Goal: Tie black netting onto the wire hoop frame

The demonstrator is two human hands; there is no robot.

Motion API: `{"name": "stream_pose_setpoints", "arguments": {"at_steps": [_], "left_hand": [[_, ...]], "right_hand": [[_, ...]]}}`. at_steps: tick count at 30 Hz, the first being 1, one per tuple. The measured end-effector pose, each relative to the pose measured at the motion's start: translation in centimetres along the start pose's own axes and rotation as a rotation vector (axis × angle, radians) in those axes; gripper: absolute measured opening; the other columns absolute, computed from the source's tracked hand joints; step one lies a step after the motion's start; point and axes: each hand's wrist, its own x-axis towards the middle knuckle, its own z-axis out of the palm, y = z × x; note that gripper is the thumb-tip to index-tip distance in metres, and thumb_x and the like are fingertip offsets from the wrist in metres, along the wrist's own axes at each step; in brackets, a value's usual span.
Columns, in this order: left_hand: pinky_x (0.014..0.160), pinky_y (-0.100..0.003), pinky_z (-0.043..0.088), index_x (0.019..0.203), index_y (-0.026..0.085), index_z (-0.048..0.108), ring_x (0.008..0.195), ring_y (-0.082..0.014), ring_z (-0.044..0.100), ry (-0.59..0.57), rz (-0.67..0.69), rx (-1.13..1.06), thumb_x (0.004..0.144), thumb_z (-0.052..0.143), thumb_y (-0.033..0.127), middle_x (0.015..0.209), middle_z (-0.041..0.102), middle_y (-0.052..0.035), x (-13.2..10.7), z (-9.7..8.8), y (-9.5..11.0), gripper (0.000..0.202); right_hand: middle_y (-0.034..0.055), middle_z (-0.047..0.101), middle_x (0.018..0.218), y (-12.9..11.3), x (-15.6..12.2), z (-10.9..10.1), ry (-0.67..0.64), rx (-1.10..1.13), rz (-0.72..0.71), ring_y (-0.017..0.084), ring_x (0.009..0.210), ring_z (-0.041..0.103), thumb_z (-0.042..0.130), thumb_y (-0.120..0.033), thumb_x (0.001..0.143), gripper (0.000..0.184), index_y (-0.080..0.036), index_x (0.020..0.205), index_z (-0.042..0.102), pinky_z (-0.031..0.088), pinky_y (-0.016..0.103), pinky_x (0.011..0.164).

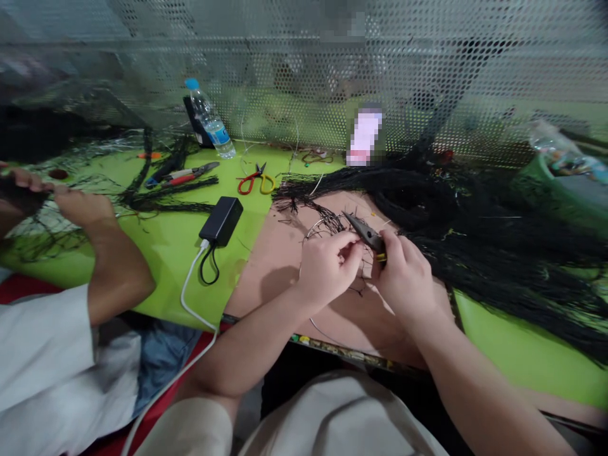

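one water bottle (210,120), one pair of red-and-yellow scissors (255,180), one black power adapter (221,221), two pliers (365,233) (190,173).

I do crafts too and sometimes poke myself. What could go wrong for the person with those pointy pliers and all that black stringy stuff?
The pliers in the right hand point toward the left hand, whose fingers pinch the black strands close to the tip, so a slip might nick a finger. The thin wire looping under the hands could spring up or snag. The big black bundle lies right beside them, so loose strands may tangle into the work.
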Motion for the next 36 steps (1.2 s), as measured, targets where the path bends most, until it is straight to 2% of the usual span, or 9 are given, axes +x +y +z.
{"name": "stream_pose_setpoints", "arguments": {"at_steps": [4,12,20,23,26,29,32,34,36], "left_hand": [[0.061,-0.021,0.051,0.088,0.017,0.071,0.062,-0.0109,0.068,-0.014,-0.044,-0.136,0.092,0.058,0.017,0.071,0.074,-0.0003,0.1,0.1,-0.2,0.013],[0.065,-0.024,0.052,0.087,0.017,0.072,0.070,-0.0134,0.070,0.080,0.150,0.004,0.091,0.061,0.018,0.080,0.076,-0.0027,0.5,-0.1,-0.9,0.012],[0.064,-0.024,0.056,0.083,0.018,0.075,0.071,-0.0139,0.072,0.062,0.028,-0.215,0.084,0.073,0.018,0.081,0.078,-0.0040,1.4,0.2,-1.7,0.003],[0.062,-0.023,0.054,0.083,0.018,0.074,0.068,-0.0130,0.069,0.063,0.066,-0.149,0.087,0.070,0.021,0.079,0.077,-0.0035,1.4,0.1,-1.7,0.007],[0.058,-0.024,0.047,0.080,0.017,0.071,0.062,-0.0123,0.064,0.092,0.152,0.098,0.092,0.062,0.024,0.071,0.072,-0.0021,0.8,0.1,-1.3,0.016],[0.057,-0.026,0.042,0.079,0.017,0.069,0.062,-0.0135,0.063,0.111,0.203,0.340,0.094,0.056,0.021,0.069,0.070,-0.0025,0.2,0.3,-0.7,0.021],[0.055,-0.027,0.039,0.082,0.017,0.070,0.060,-0.0150,0.063,0.090,0.218,0.512,0.094,0.053,0.018,0.066,0.068,-0.0027,-0.3,0.7,-0.2,0.021],[0.055,-0.027,0.039,0.083,0.017,0.070,0.058,-0.0152,0.062,0.093,0.230,0.582,0.094,0.052,0.017,0.064,0.067,-0.0031,-0.3,0.7,-0.2,0.021],[0.056,-0.026,0.040,0.086,0.017,0.071,0.060,-0.0149,0.063,0.095,0.231,0.569,0.095,0.052,0.018,0.066,0.069,-0.0040,0.0,0.5,-0.4,0.021]], "right_hand": [[0.0164,0.067,0.091,0.2,0.2,-0.2,-0.032,-0.047,-0.025,0.030,0.082,0.065,0.050,-0.013,0.086,0.043,-0.005,0.128,0.053,0.054,0.041,0.071],[0.0136,0.074,0.108,0.5,0.4,-0.2,-0.132,0.453,0.099,0.028,0.092,0.072,0.054,-0.024,0.091,0.032,-0.016,0.122,0.059,0.056,0.037,0.078],[0.0075,0.074,0.093,0.7,0.8,-0.7,-0.288,0.748,0.173,0.021,0.079,0.069,0.057,-0.025,0.090,0.026,-0.017,0.114,0.063,0.051,0.030,0.069],[0.0050,0.072,0.086,0.6,0.8,-0.4,-0.313,0.803,0.189,0.019,0.073,0.066,0.056,-0.028,0.092,0.023,-0.018,0.111,0.063,0.050,0.028,0.066],[0.0073,0.073,0.091,0.3,0.7,-0.1,-0.278,0.666,0.211,0.022,0.075,0.067,0.054,-0.028,0.092,0.027,-0.018,0.116,0.062,0.051,0.031,0.068],[0.0146,0.072,0.102,-0.2,0.7,0.0,-0.184,0.355,0.204,0.027,0.084,0.068,0.051,-0.024,0.091,0.034,-0.013,0.122,0.059,0.052,0.036,0.073],[0.0171,0.070,0.095,-0.5,0.7,-0.1,-0.173,0.083,0.140,0.030,0.084,0.066,0.048,-0.015,0.087,0.037,-0.009,0.122,0.058,0.052,0.039,0.073],[0.0173,0.068,0.094,-0.5,0.8,-0.4,-0.197,0.016,0.121,0.030,0.084,0.064,0.046,-0.011,0.086,0.038,-0.009,0.122,0.058,0.050,0.039,0.072],[0.0158,0.069,0.093,-0.4,1.0,-1.0,-0.246,0.094,0.168,0.028,0.079,0.064,0.047,-0.013,0.087,0.035,-0.011,0.120,0.059,0.049,0.036,0.068]]}}
